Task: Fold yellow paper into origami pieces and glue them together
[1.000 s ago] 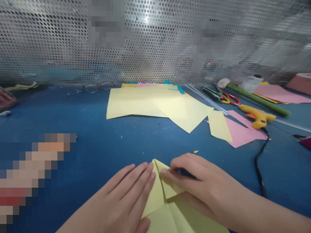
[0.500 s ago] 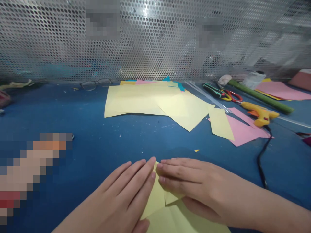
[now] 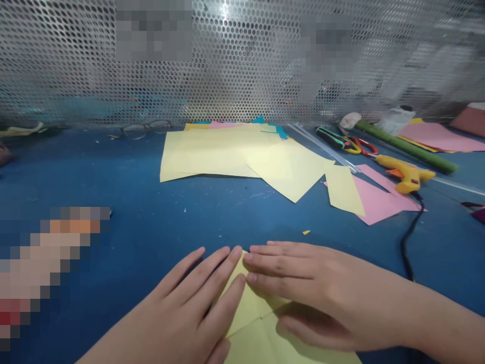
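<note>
Yellow paper (image 3: 265, 337) at lower centre: I see left hand (image 3: 197, 303) and right hand (image 3: 322, 290) flattened over it, gripping nothing, likely to press its folds against the counter (image 3: 151, 227)

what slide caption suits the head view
Left hand and right hand lie on folded yellow paper atop a blue table.

Folded pale yellow paper sheet (image 3: 257, 337) flat on blue desk (image 3: 151, 232)

Its tip points toward the desk's far side. Folded flaps form the tapering upper part, their lower edges crossing the sheet aslant; the near end runs out of view.
</note>
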{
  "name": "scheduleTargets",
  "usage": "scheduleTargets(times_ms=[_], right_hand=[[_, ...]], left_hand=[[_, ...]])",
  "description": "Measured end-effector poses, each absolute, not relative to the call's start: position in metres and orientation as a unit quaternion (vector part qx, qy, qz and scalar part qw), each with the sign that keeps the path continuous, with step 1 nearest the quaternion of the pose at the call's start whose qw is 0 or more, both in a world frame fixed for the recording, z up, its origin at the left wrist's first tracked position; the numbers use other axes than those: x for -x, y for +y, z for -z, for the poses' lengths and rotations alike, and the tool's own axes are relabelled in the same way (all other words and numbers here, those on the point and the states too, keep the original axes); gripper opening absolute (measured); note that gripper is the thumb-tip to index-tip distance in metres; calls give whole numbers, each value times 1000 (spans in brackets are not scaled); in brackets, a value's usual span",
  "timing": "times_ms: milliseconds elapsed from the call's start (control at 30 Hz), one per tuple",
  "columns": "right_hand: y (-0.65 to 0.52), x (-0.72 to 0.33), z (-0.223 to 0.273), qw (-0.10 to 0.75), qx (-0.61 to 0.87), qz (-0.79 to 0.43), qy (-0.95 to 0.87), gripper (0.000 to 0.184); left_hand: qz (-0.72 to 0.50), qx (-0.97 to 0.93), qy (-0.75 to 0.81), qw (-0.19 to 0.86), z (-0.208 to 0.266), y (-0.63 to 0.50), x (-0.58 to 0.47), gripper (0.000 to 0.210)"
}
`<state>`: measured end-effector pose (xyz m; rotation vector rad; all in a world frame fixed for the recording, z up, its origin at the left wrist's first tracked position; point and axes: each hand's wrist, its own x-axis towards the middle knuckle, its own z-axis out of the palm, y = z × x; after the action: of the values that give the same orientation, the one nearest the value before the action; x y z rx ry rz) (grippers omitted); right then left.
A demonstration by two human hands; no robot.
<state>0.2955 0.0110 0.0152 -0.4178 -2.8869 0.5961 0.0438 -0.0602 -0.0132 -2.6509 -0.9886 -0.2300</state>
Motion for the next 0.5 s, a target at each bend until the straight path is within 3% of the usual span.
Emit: scheduleTargets(times_ms=[500], right_hand=[[11,-300,-17,28,146,-186,-971,45]], left_hand=[[85,929,-307,188,43,-60,-38,74]])
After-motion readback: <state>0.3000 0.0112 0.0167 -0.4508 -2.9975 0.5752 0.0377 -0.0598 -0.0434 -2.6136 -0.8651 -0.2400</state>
